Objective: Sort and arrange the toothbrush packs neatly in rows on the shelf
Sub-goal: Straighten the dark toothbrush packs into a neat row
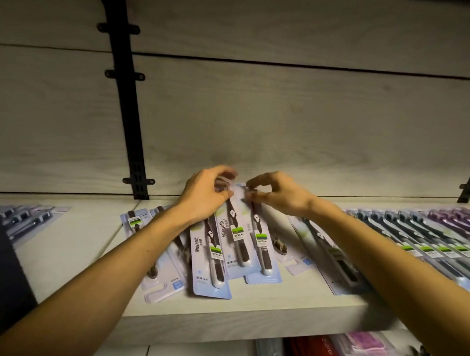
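Observation:
Three pale blue toothbrush packs with dark brushes lie fanned side by side on the light wooden shelf (74, 254): a left pack (208, 259), a middle pack (233, 239) and a right pack (263, 248). My left hand (205, 196) grips the far ends of the left and middle packs, fingers curled over them. My right hand (273, 195) pinches the far top edge of the right pack between thumb and fingertips. More loose packs (169, 271) lie askew under my left forearm, and one (330, 250) under my right forearm.
A neat overlapping row of dark toothbrush packs (426, 243) and purple ones (456, 216) fills the shelf's right side. A small pile of packs (24, 218) lies far left. A black bracket rail (129, 115) runs up the back wall. Red and pink goods (355, 350) sit on the lower shelf.

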A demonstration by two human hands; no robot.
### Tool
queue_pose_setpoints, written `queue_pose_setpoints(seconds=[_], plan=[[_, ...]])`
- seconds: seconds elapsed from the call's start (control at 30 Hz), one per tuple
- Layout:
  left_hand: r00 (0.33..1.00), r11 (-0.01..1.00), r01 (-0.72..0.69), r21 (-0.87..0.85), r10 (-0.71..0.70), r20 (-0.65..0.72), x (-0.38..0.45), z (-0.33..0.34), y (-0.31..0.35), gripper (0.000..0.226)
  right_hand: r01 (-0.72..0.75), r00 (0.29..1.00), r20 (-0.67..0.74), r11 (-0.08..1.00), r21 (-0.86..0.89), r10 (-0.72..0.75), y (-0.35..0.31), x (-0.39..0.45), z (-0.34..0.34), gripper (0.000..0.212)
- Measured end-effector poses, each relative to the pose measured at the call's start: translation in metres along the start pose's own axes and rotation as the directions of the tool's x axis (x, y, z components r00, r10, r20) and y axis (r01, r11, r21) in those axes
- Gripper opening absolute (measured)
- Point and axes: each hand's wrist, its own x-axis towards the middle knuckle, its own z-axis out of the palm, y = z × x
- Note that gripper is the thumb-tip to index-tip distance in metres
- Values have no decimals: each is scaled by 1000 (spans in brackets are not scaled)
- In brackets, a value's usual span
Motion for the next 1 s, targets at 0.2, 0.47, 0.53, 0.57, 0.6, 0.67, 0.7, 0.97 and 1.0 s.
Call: queue_pose_setpoints(seconds=[0.2, 0.47, 0.53, 0.57, 0.6, 0.67, 0.7, 0.97, 1.0], plan=[[997, 980, 71, 184, -69, -16, 2, 0, -9, 64, -51, 994, -67, 919, 390, 84, 0, -9, -7, 33], [960, 879, -6, 477, -129, 249, -5, 12, -10, 65, -64, 997, 35, 987, -150, 70, 4, -86, -7, 28], [963, 889, -16, 457, -109, 247, -6, 15, -9, 57, -79, 995, 44, 984, -160, 87, 7, -95, -8, 32], [966, 905, -4, 425, -107, 237, -6, 15, -10, 51, -83, 995, 42, 985, -154, 91, 8, -99, -8, 34], [969, 922, 12, 386, -106, 224, -6, 15, -11, 46, -79, 996, 39, 985, -152, 86, 8, -102, -8, 37], [972, 950, 55, 308, -121, 200, -6, 13, -13, 34, -52, 997, 50, 985, -162, 61, 7, -106, -7, 49], [973, 959, 83, 273, -137, 186, -6, 11, -15, 28, -35, 997, 59, 985, -168, 46, 5, -108, -6, 55], [987, 988, 150, 43, -153, 55, -3, -3, -23, 30, -8, 985, -170, 998, -66, -3, -6, -105, -8, 27], [990, 990, 138, 16, -139, 20, -3, -4, -22, 29, -2, 984, -180, 1000, -15, 0, -8, -103, -13, 26]])
